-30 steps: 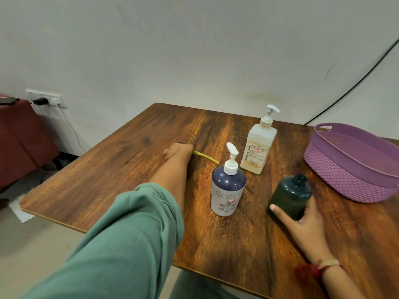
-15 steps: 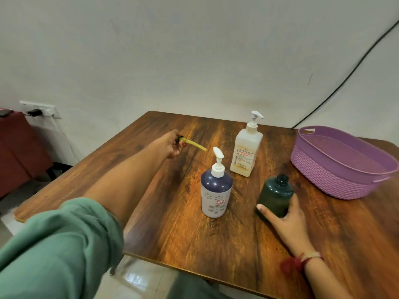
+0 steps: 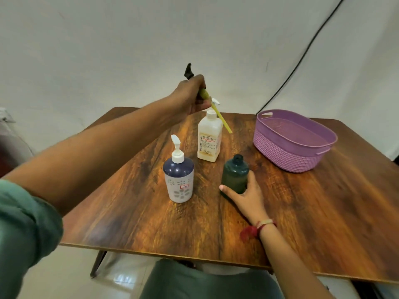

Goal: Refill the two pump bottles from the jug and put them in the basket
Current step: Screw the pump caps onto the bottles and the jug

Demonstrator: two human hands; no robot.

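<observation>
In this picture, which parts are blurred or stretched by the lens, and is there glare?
Head view: the green sleeve at the near edge is soft and stretched by the wide lens; the white bottle print is fairly sharp; the table shows a soft sheen, no hard glare.

The cream pump bottle (image 3: 209, 137) carries a label (image 3: 207, 144) with vertical lettering that seems to read "BIOCHEM - CHG"; its smaller lines are illegible. The blue-and-white pump bottle (image 3: 178, 180) bears a red-bordered sticker (image 3: 184, 186), too blurred to read.

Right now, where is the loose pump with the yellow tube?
Head view: the left hand holds the pump high above the table, its tube slanting across the white pump bottle, left of the basket.
</observation>
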